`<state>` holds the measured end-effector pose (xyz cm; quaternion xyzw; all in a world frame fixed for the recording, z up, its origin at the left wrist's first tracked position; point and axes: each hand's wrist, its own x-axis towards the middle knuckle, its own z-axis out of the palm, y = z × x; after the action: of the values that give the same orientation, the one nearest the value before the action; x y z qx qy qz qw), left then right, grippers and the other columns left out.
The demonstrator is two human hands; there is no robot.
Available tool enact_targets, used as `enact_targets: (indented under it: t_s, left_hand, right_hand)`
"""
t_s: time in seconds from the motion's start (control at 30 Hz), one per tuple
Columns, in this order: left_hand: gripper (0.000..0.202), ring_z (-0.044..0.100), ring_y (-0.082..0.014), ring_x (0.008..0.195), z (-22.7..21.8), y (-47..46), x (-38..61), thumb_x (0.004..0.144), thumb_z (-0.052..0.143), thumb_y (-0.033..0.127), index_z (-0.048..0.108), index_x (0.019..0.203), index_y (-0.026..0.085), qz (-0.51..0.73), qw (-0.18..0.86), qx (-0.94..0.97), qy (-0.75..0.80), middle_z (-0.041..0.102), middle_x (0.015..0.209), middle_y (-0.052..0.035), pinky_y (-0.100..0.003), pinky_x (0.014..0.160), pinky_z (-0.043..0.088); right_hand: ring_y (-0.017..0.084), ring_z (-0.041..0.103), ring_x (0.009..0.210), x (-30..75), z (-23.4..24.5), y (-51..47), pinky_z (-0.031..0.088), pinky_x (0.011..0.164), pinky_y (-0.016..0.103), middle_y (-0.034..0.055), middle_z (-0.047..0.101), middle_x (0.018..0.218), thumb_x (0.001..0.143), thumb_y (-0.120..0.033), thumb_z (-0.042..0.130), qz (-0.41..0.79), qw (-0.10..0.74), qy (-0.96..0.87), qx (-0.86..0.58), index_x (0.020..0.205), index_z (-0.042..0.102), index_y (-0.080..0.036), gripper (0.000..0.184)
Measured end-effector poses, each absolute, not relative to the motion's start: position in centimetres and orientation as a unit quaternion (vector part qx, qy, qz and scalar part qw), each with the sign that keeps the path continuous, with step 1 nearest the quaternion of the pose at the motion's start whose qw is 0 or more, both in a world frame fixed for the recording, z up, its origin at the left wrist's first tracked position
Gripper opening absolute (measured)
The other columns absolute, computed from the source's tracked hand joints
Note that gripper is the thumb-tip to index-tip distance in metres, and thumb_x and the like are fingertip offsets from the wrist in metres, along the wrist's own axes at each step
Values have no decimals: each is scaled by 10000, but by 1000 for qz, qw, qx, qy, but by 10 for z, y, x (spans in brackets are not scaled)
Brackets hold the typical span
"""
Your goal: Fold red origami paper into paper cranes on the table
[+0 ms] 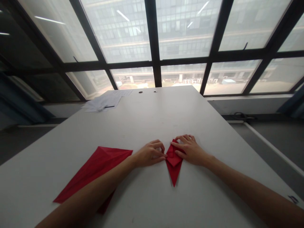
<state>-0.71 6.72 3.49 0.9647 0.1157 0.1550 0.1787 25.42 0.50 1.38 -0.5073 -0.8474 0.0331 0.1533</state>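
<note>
A small piece of red folded paper [174,171] lies on the white table, kite-shaped, its long point toward me and a smaller flap layered on its middle. At its left corner my left hand [152,154] is closed, thumb and fingertip pinching the edge. My right hand [191,150] lies over the upper right side with its fingers spread, pressing on the paper and hiding part of it. To the left is a larger red sheet [95,169] with creases, partly covered by my left forearm.
Loose white papers [102,103] with a dark pen [109,107] on them lie at the table's far left. Two cable holes [140,92] sit near the far edge of the white table [152,120]. Tall dark-framed windows stand beyond, and a cable [244,116] lies at the right.
</note>
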Motion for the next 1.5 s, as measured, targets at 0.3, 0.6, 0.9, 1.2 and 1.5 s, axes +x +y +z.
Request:
enact_targets:
  t_s: [0.3,0.6,0.9,1.2,1.5]
  left_hand:
    - [317,591,-174,878,32,68,-11,961,540,299,657,684,195,185,147,968,82,653,866,-63,-344,892,453]
    - [292,610,-207,962,24,58,6,890,655,449,666,1062,213,206,106,954,191,684,1019,-68,-342,893,463]
    - [293,611,-190,957,15,61,6,951,587,262,601,1244,265,212,80,938,262,667,1062,-47,-350,909,468]
    - [170,566,-192,988,15,61,5,907,654,306,714,1063,275,211,100,934,272,617,1049,-44,-341,919,463]
    - [308,568,-224,1045,18,60,6,834,734,387,649,1091,239,193,116,937,267,637,1116,-54,-373,952,443]
  right_hand:
    - [304,423,1207,253,15,4,248,1047,521,87,536,1337,964,-387,474,25,151,-848,-507,1340,560,-356,387]
    - [296,457,1212,252,10,4,259,1063,505,102,553,1321,944,-348,507,32,173,-845,-505,1362,537,-310,420]
    - [292,448,1260,253,2,4,281,1103,478,128,530,1361,860,-317,624,50,241,-818,-521,1389,456,-209,565]
    - [268,502,1177,258,-8,16,360,1024,442,108,624,1233,917,-319,582,66,313,-758,-569,1271,597,-200,373]
    - [231,576,943,261,-6,17,389,915,402,34,677,914,807,-229,715,100,362,-726,-577,880,727,-246,76]
